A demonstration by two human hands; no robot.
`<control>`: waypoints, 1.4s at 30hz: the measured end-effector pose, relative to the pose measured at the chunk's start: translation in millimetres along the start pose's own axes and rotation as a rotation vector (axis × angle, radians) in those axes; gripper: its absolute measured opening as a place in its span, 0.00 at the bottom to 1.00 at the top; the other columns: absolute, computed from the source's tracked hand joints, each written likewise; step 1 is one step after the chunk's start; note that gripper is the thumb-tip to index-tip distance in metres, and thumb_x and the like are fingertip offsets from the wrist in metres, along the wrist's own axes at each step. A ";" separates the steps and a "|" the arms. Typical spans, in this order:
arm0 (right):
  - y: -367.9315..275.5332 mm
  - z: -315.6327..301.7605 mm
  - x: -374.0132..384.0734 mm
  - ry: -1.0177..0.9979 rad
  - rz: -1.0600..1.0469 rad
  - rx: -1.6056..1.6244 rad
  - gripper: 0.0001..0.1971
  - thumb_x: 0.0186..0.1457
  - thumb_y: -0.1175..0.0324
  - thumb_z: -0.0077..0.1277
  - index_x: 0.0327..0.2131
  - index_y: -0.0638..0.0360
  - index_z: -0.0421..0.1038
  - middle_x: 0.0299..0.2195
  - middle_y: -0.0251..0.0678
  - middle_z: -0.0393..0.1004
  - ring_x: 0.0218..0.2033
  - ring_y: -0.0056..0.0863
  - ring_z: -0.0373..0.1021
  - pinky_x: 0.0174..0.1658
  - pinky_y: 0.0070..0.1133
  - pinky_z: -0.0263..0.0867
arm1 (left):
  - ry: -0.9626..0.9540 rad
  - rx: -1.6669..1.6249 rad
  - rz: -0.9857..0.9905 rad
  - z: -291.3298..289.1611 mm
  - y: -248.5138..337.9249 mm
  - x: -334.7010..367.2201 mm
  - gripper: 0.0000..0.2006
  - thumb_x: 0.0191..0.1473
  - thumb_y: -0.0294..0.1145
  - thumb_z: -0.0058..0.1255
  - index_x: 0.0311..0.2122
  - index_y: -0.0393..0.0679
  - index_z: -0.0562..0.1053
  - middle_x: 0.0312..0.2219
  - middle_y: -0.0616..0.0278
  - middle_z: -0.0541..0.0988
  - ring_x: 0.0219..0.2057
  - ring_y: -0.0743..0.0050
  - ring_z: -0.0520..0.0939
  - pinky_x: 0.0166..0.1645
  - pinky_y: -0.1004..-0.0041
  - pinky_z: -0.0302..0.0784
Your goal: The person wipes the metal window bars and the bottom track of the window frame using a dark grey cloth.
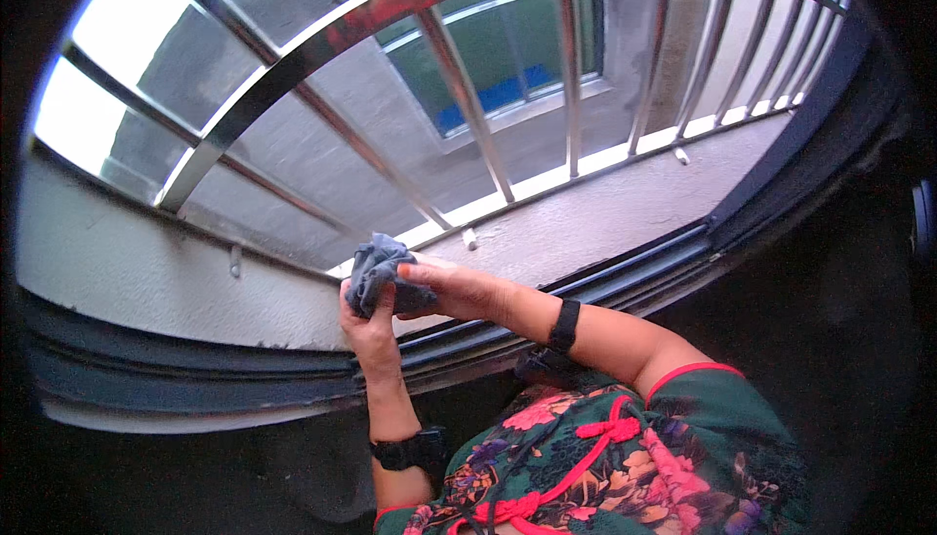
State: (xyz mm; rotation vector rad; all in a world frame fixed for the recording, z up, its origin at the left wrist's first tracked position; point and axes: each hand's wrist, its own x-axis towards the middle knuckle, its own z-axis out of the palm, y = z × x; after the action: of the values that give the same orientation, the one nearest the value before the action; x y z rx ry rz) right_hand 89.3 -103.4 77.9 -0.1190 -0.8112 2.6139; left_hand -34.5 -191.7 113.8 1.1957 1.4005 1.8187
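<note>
A crumpled grey-blue cloth [376,276] is bunched up between my two hands, over the window sill. My left hand [369,328] grips its lower left side, with the thumb pressed up against the folds. From the right, my right hand [451,289] closes on the other side, its thumb lying on top of the cloth. Both hands are closed on it, and some fingers are hidden behind the fabric. A black strap is round each forearm.
Metal security bars [459,86] curve around beyond the pale sill [586,205]. Along the sill's near side runs the dark window track [644,267]. A small white fitting [469,238] sits by the foot of the bars. Across the gap is a building window [508,57].
</note>
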 end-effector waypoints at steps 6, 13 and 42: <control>-24.4 -23.5 -20.7 -0.033 -0.233 -0.086 0.33 0.51 0.66 0.62 0.58 0.58 0.58 0.47 0.34 0.71 0.48 0.24 0.70 0.52 0.25 0.68 | -0.104 0.388 0.197 32.5 -23.6 14.8 0.19 0.44 0.22 0.59 0.44 0.36 0.72 0.48 0.51 0.71 0.52 0.56 0.71 0.58 0.64 0.63; -64.7 -58.9 -82.1 0.355 -0.294 -0.327 0.20 0.54 0.72 0.55 0.51 0.62 0.68 0.44 0.34 0.75 0.45 0.23 0.72 0.51 0.24 0.68 | -0.459 0.336 -0.051 75.1 -44.6 14.2 0.35 0.46 0.37 0.63 0.58 0.39 0.61 0.54 0.50 0.66 0.56 0.57 0.68 0.60 0.62 0.63; -127.4 -137.7 -27.7 1.001 0.145 -2.541 0.07 0.52 0.70 0.48 0.34 0.57 0.74 0.35 0.44 0.72 0.39 0.40 0.72 0.40 0.33 0.71 | -0.421 0.095 -0.283 33.6 -89.9 10.1 0.17 0.54 0.31 0.55 0.49 0.38 0.73 0.38 0.56 0.81 0.41 0.72 0.81 0.48 0.71 0.74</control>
State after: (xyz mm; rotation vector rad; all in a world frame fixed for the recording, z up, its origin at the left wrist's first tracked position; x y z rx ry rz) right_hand 186.0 53.7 34.2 -1.6386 -2.5339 -0.2432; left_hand -17.8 -140.0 34.0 1.2637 1.3381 1.2346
